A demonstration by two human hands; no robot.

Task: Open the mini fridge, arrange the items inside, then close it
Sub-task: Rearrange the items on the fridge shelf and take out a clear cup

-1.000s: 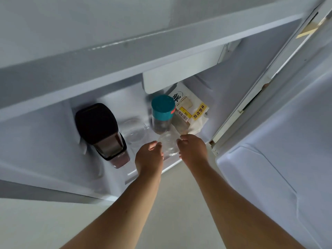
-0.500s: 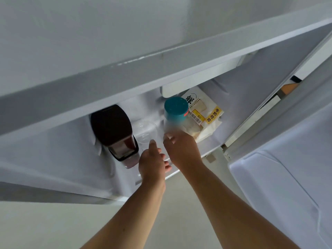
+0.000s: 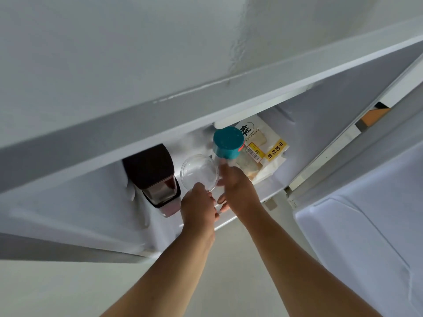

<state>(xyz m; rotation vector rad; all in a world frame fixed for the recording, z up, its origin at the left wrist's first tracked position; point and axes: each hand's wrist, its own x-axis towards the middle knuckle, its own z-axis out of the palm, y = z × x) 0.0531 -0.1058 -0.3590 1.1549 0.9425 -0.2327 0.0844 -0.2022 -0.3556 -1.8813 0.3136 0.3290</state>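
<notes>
The mini fridge (image 3: 229, 104) stands open below me, its door (image 3: 366, 236) swung out to the right. On its floor, from left to right, are a dark-lidded container (image 3: 151, 170), a clear cup (image 3: 198, 171), a teal-lidded jar (image 3: 227, 143) and a bagged loaf of bread (image 3: 267, 147). My left hand (image 3: 199, 209) grips the near rim of the clear cup. My right hand (image 3: 238, 188) reaches in beside the cup, fingertips against the jar's clear body. Blur hides whether it grips anything.
The fridge's white top (image 3: 137, 53) overhangs and hides the back of the compartment. A pale floor (image 3: 229, 282) lies under my arms. An orange-brown object (image 3: 375, 115) shows through the gap at the door hinge.
Both hands were together on a clear thing at the fridge's front edge. The left has moved to the clear cup and the right has reached deeper toward the teal-lidded jar. My view shifted.
</notes>
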